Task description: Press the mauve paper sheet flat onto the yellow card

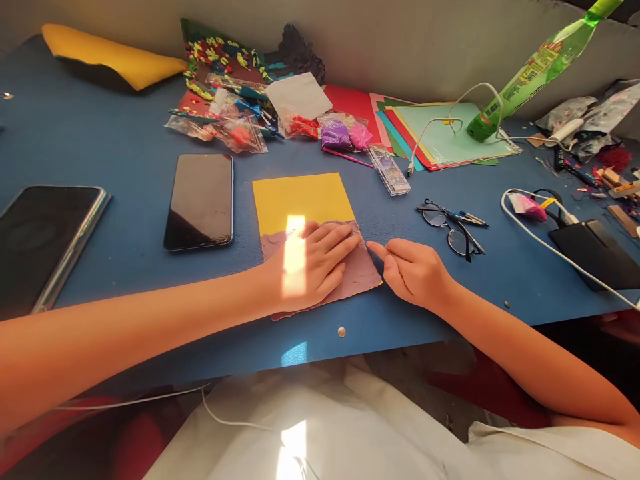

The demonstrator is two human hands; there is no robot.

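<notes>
Blue surface (pixel 125 167) fills the view. Near its front edge, the left hand (pixel 310 263) lies flat and released, palm pressing a mauve clay layer (pixel 363 273) spread over the yellow card (pixel 300 197). Just beside it, the right hand (pixel 413 270) is loosely curled, forefinger touching the clay's edge. Farther back lie a phone (pixel 201 200), glasses (pixel 453 230), and coloured paper (pixel 450 133).

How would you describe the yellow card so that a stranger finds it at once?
On the blue table, look right of the phone. The yellow card lies flat there, its near half covered with mauve clay under the left hand. No other sheet carries clay.
</notes>
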